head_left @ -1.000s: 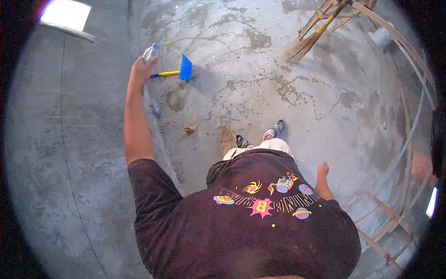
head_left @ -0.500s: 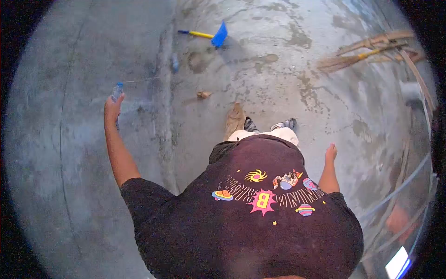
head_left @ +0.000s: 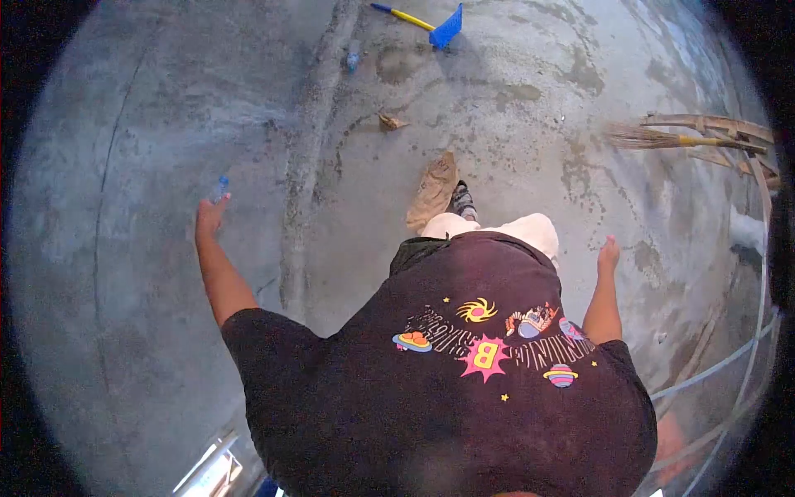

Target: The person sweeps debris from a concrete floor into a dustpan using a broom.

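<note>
On the left side of the view my left hand (head_left: 212,213) is wrapped round a clear plastic bottle with a blue cap (head_left: 223,189). My right hand (head_left: 609,248) hangs beside my body at the right, small in view, and its fingers are too indistinct to read. Near my feet a brown sack or paper piece (head_left: 433,195) lies on the floor, next to a dark patterned shoe (head_left: 464,200). A crumpled brown scrap (head_left: 392,122) rests farther ahead.
A blue dustpan with a yellow handle (head_left: 446,27) lies at the top, near another small bottle (head_left: 353,60). At the right are a straw broom (head_left: 654,137), wooden pieces (head_left: 704,123) and a pale hose (head_left: 704,375).
The dustpan and small bottle have shifted up and right in view, and the broom rightward. My left hand with its bottle sits slightly lower. One shoe is no longer visible.
</note>
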A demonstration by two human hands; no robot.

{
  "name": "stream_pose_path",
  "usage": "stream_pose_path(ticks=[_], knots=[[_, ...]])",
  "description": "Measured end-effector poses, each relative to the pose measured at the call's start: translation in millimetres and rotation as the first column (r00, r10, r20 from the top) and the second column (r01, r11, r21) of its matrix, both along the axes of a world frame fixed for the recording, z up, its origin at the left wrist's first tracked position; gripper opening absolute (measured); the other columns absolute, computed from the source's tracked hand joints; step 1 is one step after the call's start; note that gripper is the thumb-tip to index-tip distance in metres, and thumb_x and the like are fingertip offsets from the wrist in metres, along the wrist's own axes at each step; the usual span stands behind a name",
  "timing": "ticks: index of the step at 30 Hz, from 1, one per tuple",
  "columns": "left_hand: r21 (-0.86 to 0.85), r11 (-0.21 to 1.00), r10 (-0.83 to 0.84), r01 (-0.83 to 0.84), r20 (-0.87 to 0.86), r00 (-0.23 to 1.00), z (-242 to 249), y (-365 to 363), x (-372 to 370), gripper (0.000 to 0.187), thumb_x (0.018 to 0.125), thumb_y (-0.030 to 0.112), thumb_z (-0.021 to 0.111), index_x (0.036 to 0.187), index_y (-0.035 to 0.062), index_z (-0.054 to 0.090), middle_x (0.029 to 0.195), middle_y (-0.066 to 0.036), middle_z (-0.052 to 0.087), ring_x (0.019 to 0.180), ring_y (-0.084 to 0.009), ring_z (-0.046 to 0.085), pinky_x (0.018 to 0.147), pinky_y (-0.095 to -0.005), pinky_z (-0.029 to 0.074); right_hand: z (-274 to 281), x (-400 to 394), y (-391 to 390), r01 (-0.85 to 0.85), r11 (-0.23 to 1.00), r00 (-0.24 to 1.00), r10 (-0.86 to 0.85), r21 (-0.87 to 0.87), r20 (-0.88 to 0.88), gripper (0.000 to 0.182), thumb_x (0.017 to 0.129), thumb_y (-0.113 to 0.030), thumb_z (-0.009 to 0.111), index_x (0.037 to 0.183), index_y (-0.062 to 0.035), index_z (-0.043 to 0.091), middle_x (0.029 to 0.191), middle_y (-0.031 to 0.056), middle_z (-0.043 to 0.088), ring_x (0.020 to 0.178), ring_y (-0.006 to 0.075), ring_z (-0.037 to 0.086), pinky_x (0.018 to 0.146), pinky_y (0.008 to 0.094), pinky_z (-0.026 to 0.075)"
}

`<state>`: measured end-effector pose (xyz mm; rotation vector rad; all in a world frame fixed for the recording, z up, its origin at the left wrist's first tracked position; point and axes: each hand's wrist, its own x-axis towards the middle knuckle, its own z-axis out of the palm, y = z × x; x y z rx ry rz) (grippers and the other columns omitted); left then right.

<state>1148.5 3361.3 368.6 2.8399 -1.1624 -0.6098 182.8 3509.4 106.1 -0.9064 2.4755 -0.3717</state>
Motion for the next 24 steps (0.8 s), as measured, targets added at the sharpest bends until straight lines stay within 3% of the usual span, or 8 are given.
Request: stream_pose_path(ticks=[3,5,11,15,18,20,22,24], knots=[[0.057,0.998,-0.022,0.02,0.032,0.999,-9,31,12,0.053,0.071,0.047,0.071,0.082,-0.0035,0.056,0.058,-0.008,0.052,0.046,-0.0187,0.05,0.044,-0.0358,0.038,-2,-3,9,0.008,1.0,0.999,-0.008,-0.015,0.047,0.058,0.09,-0.049,0.03,0.1,0.0002,0.06,0.085,0.0187,0.063,0.082,0.0333,0.059,0.076,0.0423,0.043],[0.065,0.997,-0.043,0.038,0.079,0.996,-8,51,11,0.053,0.07,0.047,0.071,0.078,-0.003,0.056,0.057,-0.008,0.051,0.045,-0.0187,0.049,0.043,-0.0354,0.038,-27,-21,29,0.019,0.988,1.0,-0.022,-0.151,-0.021,0.058,0.09,-0.049,0.03,0.094,0.0,0.06,0.077,0.0165,0.062,0.078,0.0325,0.058,0.072,0.0428,0.042],[-0.078,0.995,0.073,-0.069,0.05,0.996,-13,93,10,0.059,0.068,0.05,0.071,0.081,-0.0049,0.054,0.058,-0.009,0.051,0.046,-0.0197,0.05,0.044,-0.0354,0.039,-18,-47,92,0.013,0.999,1.0,-0.013,-0.035,-0.003,0.057,0.091,-0.048,0.03,0.099,0.0001,0.06,0.079,0.0174,0.062,0.078,0.0315,0.059,0.074,0.041,0.043],[-0.029,0.998,0.053,-0.051,0.075,0.996,-5,104,-19,0.06,0.068,0.05,0.071,0.086,-0.0046,0.055,0.059,-0.009,0.052,0.047,-0.0201,0.051,0.045,-0.0353,0.04,-30,-71,166,0.061,0.996,0.998,-0.061,-0.064,0.001,0.057,0.09,-0.048,0.031,0.096,0.0003,0.06,0.076,0.0162,0.061,0.075,0.03,0.059,0.072,0.0407,0.043],[0.011,1.0,-0.008,0.007,0.114,0.993,-13,108,-45,0.058,0.068,0.05,0.071,0.085,-0.0038,0.055,0.059,-0.01,0.052,0.047,-0.0207,0.052,0.045,-0.0355,0.041,-34,-83,235,0.117,0.981,0.993,-0.121,-0.155,-0.013,0.053,0.09,-0.046,0.035,0.103,-0.0013,0.061,0.066,0.0109,0.054,0.066,0.0246,0.053,0.067,0.0373,0.042],[0.044,0.998,-0.047,0.042,0.133,0.99,-19,112,-67,0.058,0.069,0.05,0.071,0.085,-0.0035,0.056,0.058,-0.01,0.052,0.047,-0.021,0.052,0.046,-0.0357,0.041,-28,-87,282,0.161,0.987,0.987,-0.161,-0.002,0.01,0.055,0.091,-0.045,0.03,0.098,0.001,0.059,0.077,0.017,0.062,0.077,0.0296,0.059,0.073,0.0409,0.042],[0.08,0.988,-0.14,0.13,0.136,0.981,-21,118,-93,0.056,0.069,0.049,0.071,0.083,-0.0029,0.056,0.057,-0.01,0.052,0.047,-0.021,0.051,0.045,-0.0362,0.04,-38,-95,336,0.206,0.977,0.978,-0.208,0.06,0.031,0.053,0.09,-0.042,0.033,0.095,0.0035,0.059,0.079,0.0183,0.06,0.077,0.0299,0.058,0.072,0.0415,0.042],[0.043,0.99,-0.141,0.138,0.091,0.986,-34,127,-105,0.055,0.069,0.048,0.071,0.081,-0.0031,0.056,0.056,-0.01,0.052,0.046,-0.0208,0.05,0.045,-0.0365,0.039,-62,-101,400,0.201,0.98,0.974,-0.198,0.014,-0.114,0.048,0.09,-0.038,0.035,0.092,0.0043,0.058,0.078,0.019,0.059,0.08,0.0307,0.058,0.072,0.0424,0.042]])
